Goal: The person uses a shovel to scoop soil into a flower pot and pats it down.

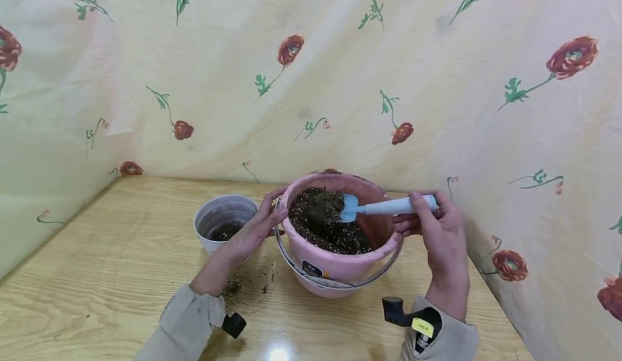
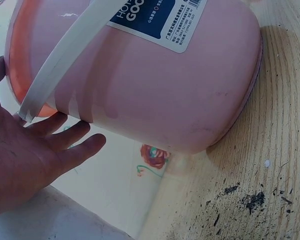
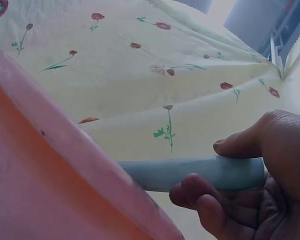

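Observation:
A pink bucket (image 1: 335, 264), part filled with dark soil (image 1: 316, 215), stands on the table. At its left rim my left hand (image 1: 255, 229) grips the edge, and the left wrist view shows the fingers along the outer wall near the white bail handle (image 2: 65, 57). My right hand (image 1: 439, 231) holds a light blue garden trowel (image 1: 389, 206) by its handle, thumb on top and fingers below. The trowel's blade lies over the bucket's inside, with a clump of soil at its tip. Behind my left hand is a white flowerpot (image 1: 204, 231) with some soil at the bottom.
Loose soil crumbs (image 1: 233, 288) are scattered on the wooden table (image 1: 107, 258) between the pot and the bucket. A flower-patterned cloth (image 1: 340, 80) hangs behind the table and along both sides.

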`<state>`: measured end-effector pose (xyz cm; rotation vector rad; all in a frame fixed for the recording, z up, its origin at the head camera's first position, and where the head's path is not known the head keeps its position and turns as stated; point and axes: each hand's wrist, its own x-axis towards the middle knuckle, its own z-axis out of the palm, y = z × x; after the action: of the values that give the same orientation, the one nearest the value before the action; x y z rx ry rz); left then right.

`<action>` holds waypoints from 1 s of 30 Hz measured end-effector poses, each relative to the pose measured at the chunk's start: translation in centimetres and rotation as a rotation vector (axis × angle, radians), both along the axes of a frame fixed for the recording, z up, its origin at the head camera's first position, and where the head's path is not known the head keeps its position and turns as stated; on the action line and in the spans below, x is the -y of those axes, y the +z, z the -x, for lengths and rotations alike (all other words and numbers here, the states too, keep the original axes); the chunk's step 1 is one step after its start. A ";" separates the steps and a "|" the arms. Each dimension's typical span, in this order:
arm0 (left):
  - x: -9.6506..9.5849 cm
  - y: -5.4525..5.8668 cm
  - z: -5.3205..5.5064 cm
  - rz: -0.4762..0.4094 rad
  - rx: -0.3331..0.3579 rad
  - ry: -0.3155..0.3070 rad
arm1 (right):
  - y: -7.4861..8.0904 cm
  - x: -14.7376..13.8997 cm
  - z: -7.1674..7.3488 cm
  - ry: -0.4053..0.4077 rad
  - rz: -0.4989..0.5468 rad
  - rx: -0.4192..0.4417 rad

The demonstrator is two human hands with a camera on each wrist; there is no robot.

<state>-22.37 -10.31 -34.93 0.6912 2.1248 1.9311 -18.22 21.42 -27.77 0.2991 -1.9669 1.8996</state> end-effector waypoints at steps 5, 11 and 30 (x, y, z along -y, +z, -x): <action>0.0 -0.1 0.1 0.011 -0.003 0.006 | 0.3 0.6 -0.2 -0.053 0.070 -0.047; 0.0 -0.1 0.0 0.009 -0.013 0.005 | 0.6 1.5 -0.3 -0.099 0.150 -0.126; 0.0 -0.1 -0.1 0.003 -0.008 0.012 | 1.5 3.2 -0.9 -0.223 0.292 -0.166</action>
<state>-22.30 -10.27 -35.04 0.6888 2.1410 1.9345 -17.29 18.21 -26.23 0.1426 -1.5225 1.9151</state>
